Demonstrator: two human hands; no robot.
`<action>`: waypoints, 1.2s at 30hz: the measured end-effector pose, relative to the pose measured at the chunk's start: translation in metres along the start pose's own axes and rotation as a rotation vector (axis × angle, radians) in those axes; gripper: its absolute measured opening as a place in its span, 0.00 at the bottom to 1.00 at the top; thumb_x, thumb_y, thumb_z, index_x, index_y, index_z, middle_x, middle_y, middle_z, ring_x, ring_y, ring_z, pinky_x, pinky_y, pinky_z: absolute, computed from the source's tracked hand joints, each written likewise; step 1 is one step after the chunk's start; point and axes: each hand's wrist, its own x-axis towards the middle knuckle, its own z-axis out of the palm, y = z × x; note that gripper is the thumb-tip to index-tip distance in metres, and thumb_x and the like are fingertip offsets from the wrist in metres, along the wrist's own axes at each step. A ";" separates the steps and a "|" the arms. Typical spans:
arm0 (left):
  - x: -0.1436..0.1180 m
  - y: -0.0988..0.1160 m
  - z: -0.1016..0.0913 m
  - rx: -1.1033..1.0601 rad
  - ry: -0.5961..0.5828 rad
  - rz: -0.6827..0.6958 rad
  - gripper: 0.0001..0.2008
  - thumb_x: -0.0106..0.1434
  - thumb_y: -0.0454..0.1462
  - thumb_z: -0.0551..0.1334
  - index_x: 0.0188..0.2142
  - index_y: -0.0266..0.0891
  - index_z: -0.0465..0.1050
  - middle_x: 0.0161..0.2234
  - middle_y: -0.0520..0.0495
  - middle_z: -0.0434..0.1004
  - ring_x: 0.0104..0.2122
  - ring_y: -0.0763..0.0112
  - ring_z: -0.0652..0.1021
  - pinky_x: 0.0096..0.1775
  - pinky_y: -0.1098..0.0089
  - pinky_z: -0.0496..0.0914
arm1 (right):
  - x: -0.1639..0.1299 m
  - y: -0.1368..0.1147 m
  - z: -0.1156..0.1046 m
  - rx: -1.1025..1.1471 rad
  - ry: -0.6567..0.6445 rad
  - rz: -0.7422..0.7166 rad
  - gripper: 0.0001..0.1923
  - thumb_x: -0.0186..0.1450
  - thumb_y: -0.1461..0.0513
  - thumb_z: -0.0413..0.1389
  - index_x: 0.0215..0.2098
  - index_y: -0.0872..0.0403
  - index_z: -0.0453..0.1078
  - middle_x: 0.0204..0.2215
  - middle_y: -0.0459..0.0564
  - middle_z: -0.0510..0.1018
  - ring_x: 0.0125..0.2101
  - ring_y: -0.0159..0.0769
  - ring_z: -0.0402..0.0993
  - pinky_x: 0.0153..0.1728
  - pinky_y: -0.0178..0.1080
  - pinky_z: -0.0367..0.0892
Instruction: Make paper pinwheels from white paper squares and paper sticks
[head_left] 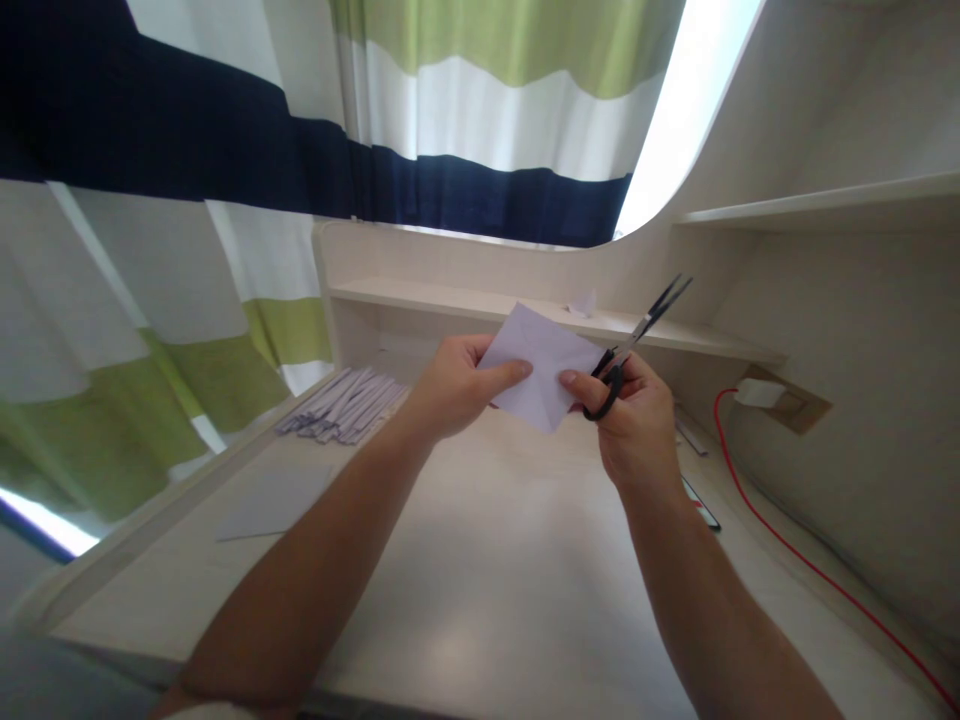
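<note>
Above the middle of the surface point(480, 590), I see both hands lifted in the air, close together, with one sheet of paper point(541, 368) between them. The left hand point(454, 385) is closed on the left corner of the paper, with the thumb on the front side and the other fingers behind it. The right hand point(634, 415) pinches the right edge of the same paper with its thumb, and it also carries the scissors point(634, 340). The black handles of the scissors sit around the fingers of this hand, and the blades point up and to the right, slightly apart at the tips. The blades do not touch the paper. The paper is white, it seems folded, and it is held tilted like a diamond, not resting on anything.

Near the far left corner of the surface lies a pile of paper strips point(345, 405), spread a little like a fan. Closer to the left edge lies a flat sheet point(274, 500), well apart from the hands. Along the right edge a red cable point(780, 545) runs to a white plug point(757, 392) at the wall. On the low shelf point(450, 298) behind the hands I see a small scrap of paper point(583, 302). Behind everything hangs a striped curtain point(187, 150).
</note>
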 end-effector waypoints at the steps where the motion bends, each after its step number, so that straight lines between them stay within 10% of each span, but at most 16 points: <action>1: 0.000 0.001 -0.001 -0.006 0.008 0.006 0.13 0.57 0.42 0.75 0.38 0.36 0.86 0.33 0.45 0.87 0.32 0.64 0.84 0.31 0.70 0.76 | 0.000 -0.001 0.000 0.002 -0.030 0.021 0.18 0.54 0.57 0.76 0.33 0.49 0.71 0.28 0.44 0.82 0.24 0.35 0.76 0.26 0.39 0.74; 9: -0.007 0.023 -0.019 0.095 0.153 0.103 0.14 0.58 0.43 0.74 0.39 0.35 0.87 0.34 0.45 0.87 0.32 0.64 0.83 0.32 0.71 0.75 | -0.001 -0.025 -0.014 -0.103 -0.223 0.076 0.16 0.58 0.54 0.76 0.34 0.51 0.77 0.27 0.47 0.83 0.25 0.36 0.79 0.28 0.39 0.72; 18: -0.023 0.052 -0.045 0.025 0.413 0.215 0.13 0.56 0.42 0.74 0.38 0.37 0.85 0.34 0.46 0.87 0.31 0.64 0.83 0.32 0.69 0.76 | -0.009 -0.038 -0.016 -0.334 -0.787 0.325 0.19 0.63 0.48 0.71 0.41 0.53 0.81 0.33 0.49 0.79 0.33 0.35 0.71 0.32 0.37 0.65; 36: -0.021 0.047 -0.024 0.076 0.451 0.249 0.15 0.56 0.46 0.73 0.37 0.37 0.84 0.31 0.47 0.84 0.29 0.68 0.78 0.27 0.74 0.70 | -0.012 -0.034 -0.005 -0.397 -0.829 0.361 0.25 0.61 0.42 0.70 0.36 0.54 0.75 0.29 0.46 0.73 0.30 0.33 0.63 0.31 0.39 0.57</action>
